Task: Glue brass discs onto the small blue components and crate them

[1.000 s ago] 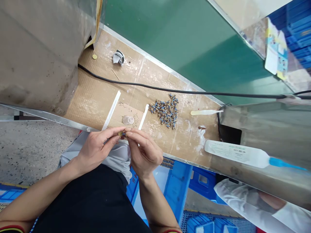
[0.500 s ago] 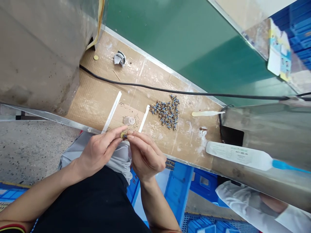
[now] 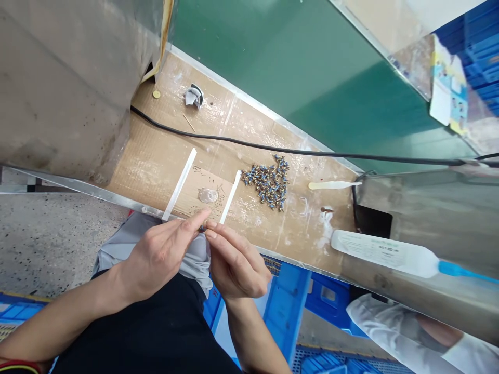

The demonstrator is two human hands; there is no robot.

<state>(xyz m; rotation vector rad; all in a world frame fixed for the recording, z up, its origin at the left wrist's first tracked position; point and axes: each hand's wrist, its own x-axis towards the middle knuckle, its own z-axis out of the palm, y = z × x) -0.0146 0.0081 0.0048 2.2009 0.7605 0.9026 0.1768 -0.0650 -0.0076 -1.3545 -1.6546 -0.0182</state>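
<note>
At far left, a housing point(image 3: 66, 98) of dull grey sheet metal shows brown staining. A flat, round, yellowish disc point(image 3: 156, 94) lies beside it on the ribbed brown cardboard point(image 3: 144, 171). The left hand point(image 3: 158, 252) is closed on one side of the small part, index finger extended; its thumb is hidden. A straight strip of white tape point(image 3: 179, 184) lies beyond this hand. The small part point(image 3: 202, 228) is located between the fingertips of both hands, at the near edge of the bench; only a dark, bluish portion is visible, its full shape covered. Beyond it is a clear, glossy oval piece point(image 3: 208, 195). The right hand point(image 3: 241, 265) pinches the opposite side of the part, thumb and index nearly together. Further right: a loose pile of small blue-and-brassy metallic pieces point(image 3: 268, 182), a slender pale stick point(image 3: 331, 185), and a translucent white plastic bottle point(image 3: 385, 253) with a tapered blue nozzle point(image 3: 458, 268).
</note>
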